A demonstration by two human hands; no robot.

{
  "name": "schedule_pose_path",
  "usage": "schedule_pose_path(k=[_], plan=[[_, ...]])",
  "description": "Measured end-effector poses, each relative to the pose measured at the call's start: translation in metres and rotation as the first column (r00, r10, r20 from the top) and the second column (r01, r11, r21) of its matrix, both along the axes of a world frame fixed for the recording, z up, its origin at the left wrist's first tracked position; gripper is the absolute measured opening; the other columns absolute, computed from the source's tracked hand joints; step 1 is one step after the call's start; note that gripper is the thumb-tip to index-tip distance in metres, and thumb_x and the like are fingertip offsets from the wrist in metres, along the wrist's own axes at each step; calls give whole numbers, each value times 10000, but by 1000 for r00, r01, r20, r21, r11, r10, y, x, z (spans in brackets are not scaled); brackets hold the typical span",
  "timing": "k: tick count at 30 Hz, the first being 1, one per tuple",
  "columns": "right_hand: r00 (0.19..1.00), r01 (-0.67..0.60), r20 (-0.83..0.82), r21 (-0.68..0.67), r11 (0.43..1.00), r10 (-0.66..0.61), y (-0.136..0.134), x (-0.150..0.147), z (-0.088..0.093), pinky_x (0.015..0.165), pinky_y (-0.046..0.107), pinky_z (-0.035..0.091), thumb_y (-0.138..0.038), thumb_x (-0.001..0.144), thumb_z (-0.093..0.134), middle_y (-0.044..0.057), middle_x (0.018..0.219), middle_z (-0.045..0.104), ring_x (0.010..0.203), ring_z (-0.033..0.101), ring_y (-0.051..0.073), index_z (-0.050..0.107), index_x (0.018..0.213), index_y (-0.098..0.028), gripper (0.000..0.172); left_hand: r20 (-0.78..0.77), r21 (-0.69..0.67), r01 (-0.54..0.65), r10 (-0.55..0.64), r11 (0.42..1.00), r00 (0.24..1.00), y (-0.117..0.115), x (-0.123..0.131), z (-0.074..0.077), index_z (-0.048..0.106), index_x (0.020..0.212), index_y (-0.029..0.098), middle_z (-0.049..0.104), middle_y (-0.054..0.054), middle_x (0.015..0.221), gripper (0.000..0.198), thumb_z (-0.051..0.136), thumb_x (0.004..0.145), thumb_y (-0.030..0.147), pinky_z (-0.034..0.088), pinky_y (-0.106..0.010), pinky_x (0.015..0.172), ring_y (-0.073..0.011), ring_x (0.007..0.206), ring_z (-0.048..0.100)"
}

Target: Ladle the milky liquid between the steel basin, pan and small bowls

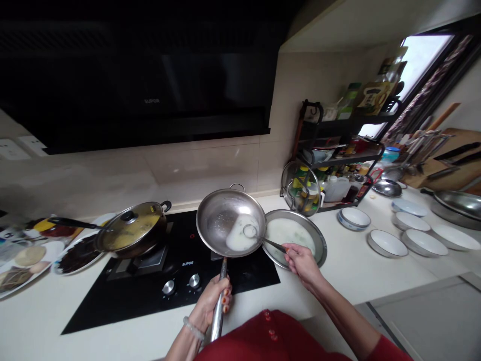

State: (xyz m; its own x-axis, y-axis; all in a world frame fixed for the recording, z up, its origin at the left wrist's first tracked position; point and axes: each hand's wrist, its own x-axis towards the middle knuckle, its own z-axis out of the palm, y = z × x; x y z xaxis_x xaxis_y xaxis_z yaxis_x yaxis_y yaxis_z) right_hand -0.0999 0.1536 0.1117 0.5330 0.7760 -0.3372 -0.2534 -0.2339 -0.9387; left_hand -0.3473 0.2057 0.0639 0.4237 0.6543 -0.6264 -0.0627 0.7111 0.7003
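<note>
My left hand (217, 300) is wrapped round the long metal handle of a steel wok (210, 215), which is tilted to the right above the hob. White milky soup (240, 243) with green bits pools at the wok's right side. In my right hand (299, 260) is a ladle (250, 231), its bowl in that pool. Just right of the wok, partly under its rim and the ladle handle, stands a wide steel basin (323, 245) holding similar white soup.
A glass-lidded pot (131, 228) sits on the left burner of the black hob (150, 296). Plates of food (77, 255) stand farther left. Several white bowls (387, 244) are at right. A spice rack (338, 163) with a leaning glass lid (300, 186) stands behind; the range hood (150, 75) hangs above.
</note>
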Motion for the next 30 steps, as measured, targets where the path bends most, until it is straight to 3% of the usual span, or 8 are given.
schedule_pose_path(k=[11, 16, 18, 20, 23, 25, 28, 30], plan=[[996, 79, -44, 9, 997, -78, -38, 27, 19, 366, 175, 172, -314, 557, 659, -58, 495, 479, 383, 284, 38, 586, 999, -102, 496, 14, 8, 5, -5, 1000, 1000, 0, 0, -2, 401, 728, 209, 378, 101, 500, 298, 668, 658, 323, 264, -152, 306, -32, 339, 288], [943, 104, 318, 6, 995, -101, -59, 56, 3, 393, 226, 317, -376, 675, 571, -17, 542, 527, 417, 417, 101, 599, 1026, -106, 444, 2, 3, 7, -7, 1000, 1000, 0, 0, -1, 402, 732, 210, 379, 100, 509, 300, 668, 639, 314, 258, -152, 309, -30, 341, 284], [797, 70, 600, 28, 997, -73, -68, 67, -12, 487, 280, 432, -380, 744, 507, 19, 575, 575, 498, 530, 158, 620, 1014, -122, 391, -6, 6, 9, -8, 1000, 1000, 0, 0, -1, 396, 723, 211, 383, 98, 510, 298, 663, 635, 310, 256, -152, 310, -30, 343, 286], [557, 21, 827, 73, 997, -72, -75, 75, -28, 631, 330, 498, -346, 799, 455, 63, 670, 640, 630, 618, 207, 628, 1030, -141, 354, -12, 9, 7, -7, 1000, 1000, 0, 0, -1, 390, 714, 212, 387, 96, 507, 294, 659, 635, 302, 253, -150, 314, -29, 345, 288], [205, -88, 969, 156, 984, -135, -85, 83, -44, 740, 336, 513, -243, 854, 406, 116, 887, 686, 817, 655, 228, 595, 1125, -157, 342, -1, 4, 4, -4, 1000, 1000, 0, 0, -1, 401, 727, 210, 375, 101, 499, 292, 663, 628, 292, 252, -149, 320, -32, 348, 292], [38, -149, 986, 164, 975, -161, -90, 87, -48, 752, 316, 513, -167, 866, 390, 121, 939, 681, 859, 653, 217, 555, 1194, -155, 368, 1, -2, 5, -5, 1000, 1000, 0, 0, -1, 413, 741, 209, 369, 104, 498, 299, 673, 623, 297, 251, -152, 320, -34, 347, 292], [-77, -151, 984, 149, 977, -162, -95, 90, -46, 750, 297, 512, -114, 861, 386, 108, 907, 676, 841, 652, 204, 529, 1242, -155, 409, -3, 1, 3, -3, 1000, 1000, 0, -1, -1, 413, 739, 210, 370, 104, 499, 306, 679, 623, 307, 253, -154, 318, -34, 346, 292], [-14, -120, 985, 168, 978, -171, -95, 90, -46, 744, 296, 516, -151, 859, 399, 104, 890, 676, 834, 654, 206, 557, 1209, -156, 384, -4, 9, 3, -3, 1000, 1000, 0, -1, -2, 410, 732, 209, 380, 99, 501, 296, 670, 624, 301, 258, -154, 315, -35, 347, 296]])
